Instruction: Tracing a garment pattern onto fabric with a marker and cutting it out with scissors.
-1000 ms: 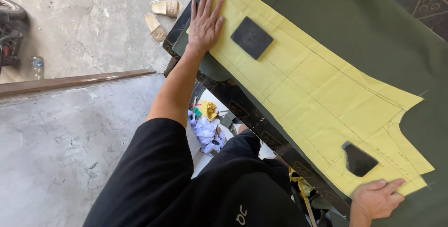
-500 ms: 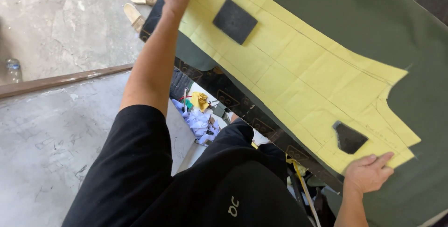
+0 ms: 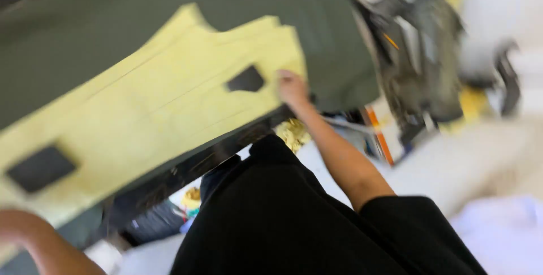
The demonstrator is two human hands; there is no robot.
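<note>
Nearest the camera is the person's black short-sleeved shirt (image 3: 294,218), filling the lower middle of the blurred view. The left forearm (image 3: 39,247) crosses the bottom left corner; the left hand itself lies outside the view, so its state cannot be told. The right arm reaches up from the sleeve to the right hand (image 3: 292,87), which rests on the near right corner of the pale yellow paper pattern piece (image 3: 147,105); the fingers look loosely bent against the sheet, but the blur hides whether they pinch it or only press on it. The pattern is a long flat sheet with faint straight lines along its length, a stepped notch at its far right end, and slight creases. It lies spread on a dark olive-green cloth (image 3: 237,3) that covers the table and shows on the far side and to the right of the paper. Two flat dark weights sit on the pattern: a small black one (image 3: 246,79) just beside the right hand, and a larger dark square one (image 3: 39,167) near the left end. Beyond the table's right edge stands a blurred grey machine (image 3: 424,66) with yellow parts, too smeared to make out.
</note>
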